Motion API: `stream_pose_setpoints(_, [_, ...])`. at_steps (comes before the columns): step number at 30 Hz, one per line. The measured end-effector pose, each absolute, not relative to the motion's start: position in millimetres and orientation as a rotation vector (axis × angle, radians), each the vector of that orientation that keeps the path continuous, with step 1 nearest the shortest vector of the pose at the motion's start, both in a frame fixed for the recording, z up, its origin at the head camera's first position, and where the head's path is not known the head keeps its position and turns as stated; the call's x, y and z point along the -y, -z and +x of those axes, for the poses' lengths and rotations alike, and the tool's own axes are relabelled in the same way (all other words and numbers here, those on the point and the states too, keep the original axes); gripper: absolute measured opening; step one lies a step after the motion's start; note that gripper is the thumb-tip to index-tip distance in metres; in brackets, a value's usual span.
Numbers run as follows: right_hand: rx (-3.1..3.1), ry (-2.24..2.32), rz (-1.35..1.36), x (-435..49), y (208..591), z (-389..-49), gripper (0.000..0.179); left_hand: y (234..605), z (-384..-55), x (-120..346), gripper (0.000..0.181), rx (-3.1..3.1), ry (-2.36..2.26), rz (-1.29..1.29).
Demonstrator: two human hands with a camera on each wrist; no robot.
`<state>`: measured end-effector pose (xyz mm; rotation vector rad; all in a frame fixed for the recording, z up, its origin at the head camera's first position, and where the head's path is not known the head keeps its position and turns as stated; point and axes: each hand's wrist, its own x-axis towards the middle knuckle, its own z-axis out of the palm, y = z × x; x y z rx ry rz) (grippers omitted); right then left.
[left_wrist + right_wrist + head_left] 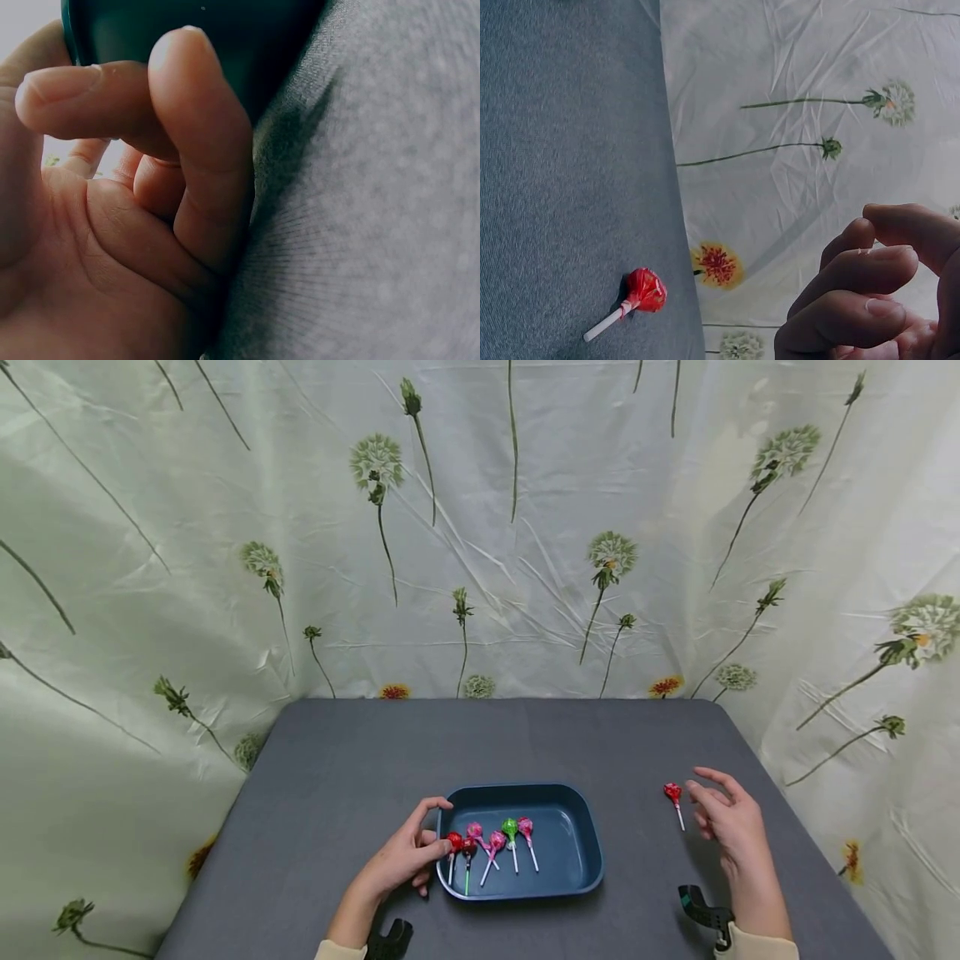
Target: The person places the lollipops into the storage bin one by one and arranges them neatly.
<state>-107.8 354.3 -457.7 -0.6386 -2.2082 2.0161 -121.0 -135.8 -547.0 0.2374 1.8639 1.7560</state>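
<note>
My left hand (402, 857) holds the left end of a dark blue tray (564, 852), its thumb over the rim and its index finger at the far corner. Its lower fingers (214, 142) are bent beside the tray's outer wall in the left wrist view. Inside the tray lie several lollipops: a green one (510, 828), pink ones such as this pink lollipop (526, 827), and red ones by the thumb, among them a red lollipop (454, 842). Another red lollipop (672, 793) lies on the table, just left of my raised right hand (735, 827), which has its fingers bent loosely around nothing visible.
A grey cloth-covered table (517, 739) lies beneath everything. Behind and beside it hangs a pale curtain (480, 552) printed with dandelions. Black camera mounts sit at both wrists, such as the right wrist mount (703, 910).
</note>
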Motion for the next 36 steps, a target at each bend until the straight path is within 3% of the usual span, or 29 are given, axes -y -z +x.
stream_pose_setpoints(18, [2.403, -1.923, -0.714, -365.6, 478.0, -120.3, 0.025, 544.1, -121.8, 135.6, 0.063, -1.876, -1.728, 0.196])
stream_pose_setpoints(29, [2.505, -1.920, -0.717, -369.9, 492.6, -126.8, 0.052, 543.4, -120.1, 135.8, 0.063, -1.864, -1.738, 0.199])
stream_pose_setpoints(36, [2.539, -1.925, -0.716, -373.2, 500.6, -130.6, 0.060, 543.0, -119.6, 135.4, 0.063, -1.865, -1.744, 0.216])
